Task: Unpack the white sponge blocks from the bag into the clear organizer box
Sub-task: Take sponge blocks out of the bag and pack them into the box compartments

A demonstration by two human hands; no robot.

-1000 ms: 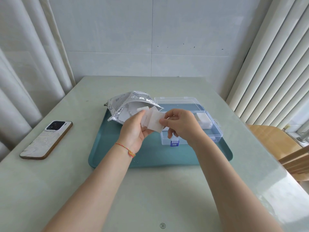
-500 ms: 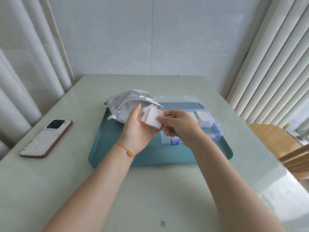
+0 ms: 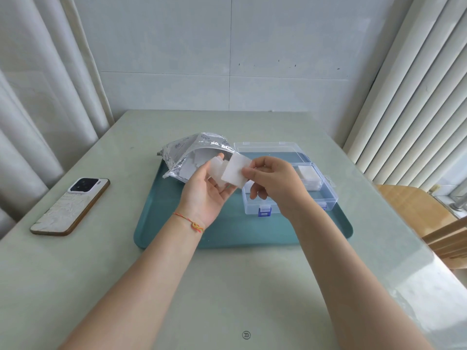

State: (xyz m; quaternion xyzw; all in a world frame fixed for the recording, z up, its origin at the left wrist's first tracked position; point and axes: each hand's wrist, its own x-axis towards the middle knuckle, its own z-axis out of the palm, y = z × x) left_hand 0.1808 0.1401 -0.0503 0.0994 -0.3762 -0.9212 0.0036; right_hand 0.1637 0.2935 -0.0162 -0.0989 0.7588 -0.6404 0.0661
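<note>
My right hand (image 3: 271, 184) pinches a flat white sponge block (image 3: 235, 171) by its right edge, above the tray. My left hand (image 3: 206, 195) is palm up beside it and cradles more white sponge blocks (image 3: 216, 169) against its fingers. Behind my left hand lies the silver foil bag (image 3: 188, 154), its mouth open toward the hands. The clear organizer box (image 3: 326, 198) stands open to the right, partly hidden by my right hand, with its lid (image 3: 267, 147) laid back. White blocks (image 3: 308, 176) lie in its right compartment.
Bag and box sit on a teal tray (image 3: 177, 231) on a pale green table (image 3: 227, 286). A phone (image 3: 72, 207) lies face down at the left. A wooden chair (image 3: 419, 210) stands off the right edge. Curtains hang on both sides.
My right hand has drawn one block away from the stack in my left hand, and my left palm has turned more upward. Bag, box and phone have stayed put.
</note>
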